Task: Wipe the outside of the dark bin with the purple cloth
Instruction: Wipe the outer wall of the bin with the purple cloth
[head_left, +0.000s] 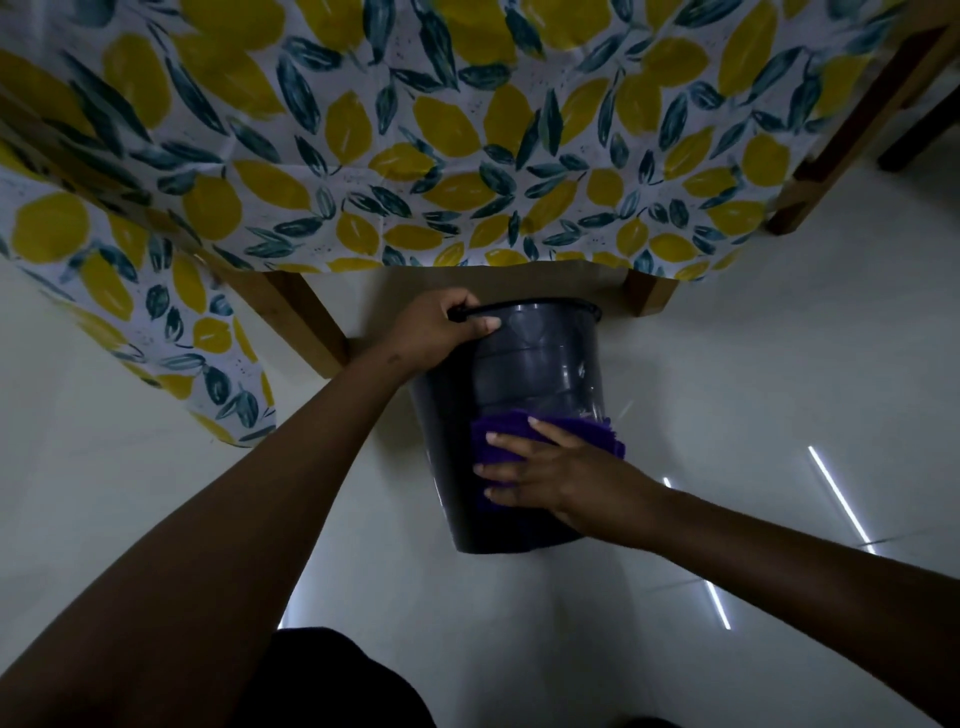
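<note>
The dark bin (540, 364) is tipped toward me above the pale floor, its mouth pointing away under the table. My left hand (441, 332) grips the bin's rim and thin black handle at the top left. The purple cloth (506, 434) lies against the bin's near outer wall. My right hand (550, 475) presses flat on the cloth with fingers spread, covering its lower part. The bin's base end shows below my right hand.
A table draped in a lemon-and-leaf patterned cloth (467, 130) hangs just beyond the bin. Wooden table legs (306, 322) stand at left, and another leg (649, 293) behind the bin. A further wooden leg (852, 130) slants at right. Glossy white floor tiles (779, 415) surround the bin.
</note>
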